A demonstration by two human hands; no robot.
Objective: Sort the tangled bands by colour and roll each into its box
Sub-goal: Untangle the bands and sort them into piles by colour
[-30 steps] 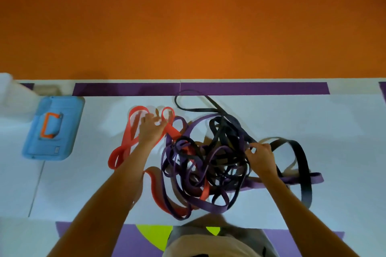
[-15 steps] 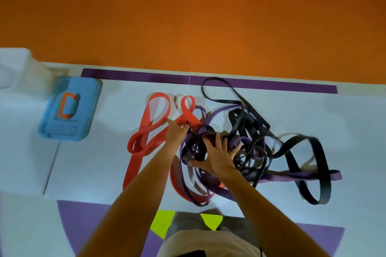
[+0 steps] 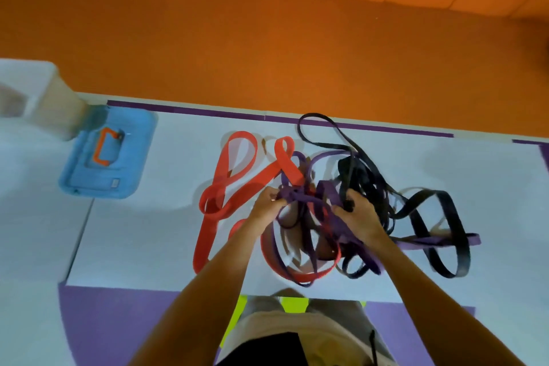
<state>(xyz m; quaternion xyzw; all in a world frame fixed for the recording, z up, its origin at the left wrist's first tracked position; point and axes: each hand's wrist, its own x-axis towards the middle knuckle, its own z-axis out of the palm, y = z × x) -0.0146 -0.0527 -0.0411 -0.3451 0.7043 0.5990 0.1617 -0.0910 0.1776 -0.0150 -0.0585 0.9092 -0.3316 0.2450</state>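
At the far left edge a pale translucent container (image 3: 44,98) stands on the white surface (image 3: 142,235), blurred. Just beside it, touching its near corner as far as can be told, lies a blue box (image 3: 118,169), lid up, with an orange handle (image 3: 104,150) set in the top.

Well apart from the box, toward the middle, the red band (image 3: 234,178) lies in long loops on the surface; its right end runs into the tangle, and another red loop curves under the near side of the heap.

The left hand (image 3: 266,206) comes next, at the left side of the tangle. Its fingers (image 3: 271,194) are curled tight and pinch a bunched knot of the purple bands (image 3: 300,196), lifted a little off the surface.

The right hand (image 3: 361,215) is just beside it, with purple strands stretched between the two. Its fingers (image 3: 346,208) are bent and closed round a mixed bundle of purple and black strands; how many it holds cannot be told.

To the right the black bands (image 3: 430,211) spill out in wide loops on the surface, one reaching the purple stripe at the far edge, and a purple strand runs flat beneath them to the right.
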